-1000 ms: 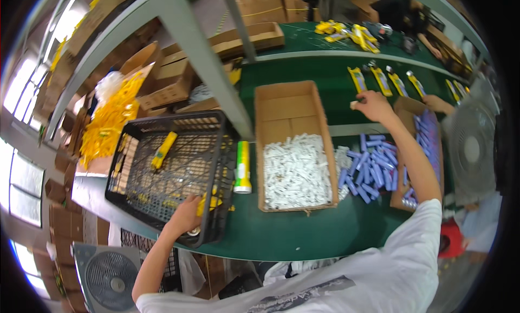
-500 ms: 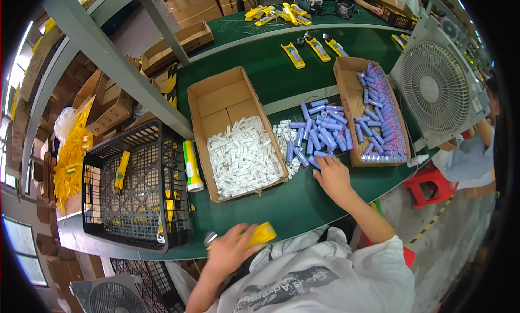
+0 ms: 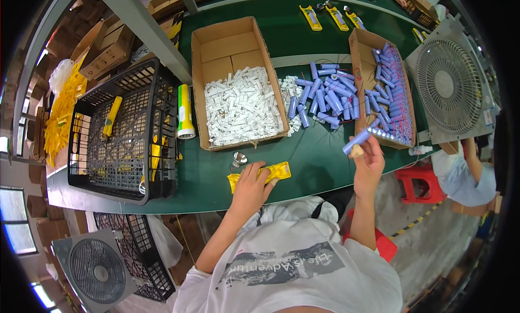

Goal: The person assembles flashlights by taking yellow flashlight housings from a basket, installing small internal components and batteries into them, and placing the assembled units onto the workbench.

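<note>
My left hand (image 3: 252, 182) is closed over a yellow flashlight housing (image 3: 280, 173) lying on the green table near its front edge. A shiny round reflector (image 3: 239, 160) is at the housing's far left end. My right hand (image 3: 370, 162) is raised near the front of the battery box and pinches one purple cylindrical battery (image 3: 355, 142) between its fingers. Just beyond it lies a loose heap of purple batteries (image 3: 331, 96) with thin wires. Left of the heap, a cardboard box (image 3: 232, 42) contains many small white parts (image 3: 244, 107).
A cardboard box (image 3: 356, 58) with rows of batteries stands at the right, beside a grey fan (image 3: 447, 85). A black plastic crate (image 3: 162, 123) and a green-yellow flashlight (image 3: 184, 112) are to the left. Several yellow housings (image 3: 337, 18) lie farther back. A red stool (image 3: 420, 183) stands at right.
My right hand has come away from the battery heap, rightward and up, with one battery in it. My left hand has brought the yellow housing down onto the table.
</note>
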`<move>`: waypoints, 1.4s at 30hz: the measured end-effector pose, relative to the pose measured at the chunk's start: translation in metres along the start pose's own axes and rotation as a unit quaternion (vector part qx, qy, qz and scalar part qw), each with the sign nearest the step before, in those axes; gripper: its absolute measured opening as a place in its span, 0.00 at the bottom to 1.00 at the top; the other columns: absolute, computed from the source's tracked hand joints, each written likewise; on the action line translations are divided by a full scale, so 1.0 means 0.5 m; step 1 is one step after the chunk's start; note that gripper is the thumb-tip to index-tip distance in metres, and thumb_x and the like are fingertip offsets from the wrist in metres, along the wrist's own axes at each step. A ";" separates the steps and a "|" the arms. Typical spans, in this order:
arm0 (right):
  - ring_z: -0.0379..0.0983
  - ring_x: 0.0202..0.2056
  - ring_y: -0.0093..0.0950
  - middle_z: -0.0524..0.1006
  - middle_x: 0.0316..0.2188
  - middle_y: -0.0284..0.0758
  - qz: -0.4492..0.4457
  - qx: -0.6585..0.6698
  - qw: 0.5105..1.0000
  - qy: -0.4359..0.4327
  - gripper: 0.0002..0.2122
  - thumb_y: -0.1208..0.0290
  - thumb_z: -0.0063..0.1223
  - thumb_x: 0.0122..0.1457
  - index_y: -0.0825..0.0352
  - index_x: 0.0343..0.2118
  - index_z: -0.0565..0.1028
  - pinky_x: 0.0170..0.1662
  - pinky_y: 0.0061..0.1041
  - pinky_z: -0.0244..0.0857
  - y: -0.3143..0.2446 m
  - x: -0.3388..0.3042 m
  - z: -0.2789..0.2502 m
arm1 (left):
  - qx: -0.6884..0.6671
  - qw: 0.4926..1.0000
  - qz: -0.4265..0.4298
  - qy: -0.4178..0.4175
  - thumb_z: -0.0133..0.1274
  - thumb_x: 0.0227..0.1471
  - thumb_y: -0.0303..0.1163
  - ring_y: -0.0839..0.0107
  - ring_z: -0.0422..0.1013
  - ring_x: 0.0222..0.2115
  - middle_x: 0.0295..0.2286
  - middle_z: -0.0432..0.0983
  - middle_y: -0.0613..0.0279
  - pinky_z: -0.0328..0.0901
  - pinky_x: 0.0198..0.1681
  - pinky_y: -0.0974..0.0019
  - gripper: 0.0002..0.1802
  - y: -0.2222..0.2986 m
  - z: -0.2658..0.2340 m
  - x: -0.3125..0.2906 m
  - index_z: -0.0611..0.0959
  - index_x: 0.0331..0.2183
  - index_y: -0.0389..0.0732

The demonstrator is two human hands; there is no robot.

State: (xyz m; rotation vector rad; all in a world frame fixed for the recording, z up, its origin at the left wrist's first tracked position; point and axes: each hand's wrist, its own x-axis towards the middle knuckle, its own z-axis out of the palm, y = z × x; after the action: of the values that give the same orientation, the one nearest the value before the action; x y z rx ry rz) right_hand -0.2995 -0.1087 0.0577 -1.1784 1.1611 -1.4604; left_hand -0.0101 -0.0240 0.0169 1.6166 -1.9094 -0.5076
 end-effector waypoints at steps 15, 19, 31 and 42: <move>0.76 0.45 0.41 0.78 0.46 0.37 -0.255 -0.293 0.846 -0.365 0.26 0.84 0.63 0.52 0.66 0.56 0.76 0.45 0.37 0.75 0.085 -0.079 0.185 | -0.138 0.990 -0.003 0.029 0.59 0.54 0.20 0.47 0.75 0.46 0.46 0.79 0.49 0.70 0.51 0.51 0.07 -0.020 -0.017 0.008 0.80 0.37 0.32; 0.77 0.45 0.36 0.80 0.46 0.34 -0.274 -0.318 0.816 -0.397 0.27 0.83 0.64 0.51 0.64 0.57 0.77 0.45 0.35 0.75 0.098 -0.073 0.180 | -0.044 0.995 0.026 0.084 0.61 0.52 0.18 0.51 0.76 0.49 0.46 0.81 0.52 0.69 0.55 0.52 0.06 -0.027 -0.033 -0.008 0.82 0.35 0.33; 0.77 0.43 0.29 0.80 0.43 0.30 -0.356 -0.398 0.723 -0.438 0.25 0.75 0.63 0.55 0.57 0.58 0.79 0.45 0.31 0.75 0.094 -0.047 0.185 | -0.100 0.984 -0.005 0.146 0.65 0.52 0.22 0.56 0.79 0.45 0.43 0.84 0.57 0.72 0.51 0.55 0.06 -0.059 -0.004 -0.047 0.86 0.35 0.35; 0.75 0.44 0.32 0.77 0.43 0.31 -0.346 -0.443 0.686 -0.462 0.26 0.74 0.65 0.54 0.60 0.59 0.78 0.45 0.30 0.73 0.063 -0.053 0.200 | -0.108 0.982 0.018 0.151 0.66 0.51 0.21 0.57 0.79 0.44 0.43 0.84 0.58 0.73 0.50 0.55 0.07 -0.073 -0.006 -0.054 0.86 0.34 0.36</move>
State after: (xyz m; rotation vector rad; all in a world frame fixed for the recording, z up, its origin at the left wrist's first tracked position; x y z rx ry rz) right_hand -0.1947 -0.1002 0.0333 -2.8266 0.6192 -0.3898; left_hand 0.0223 -0.0043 -0.0087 1.4251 -1.5970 -0.4119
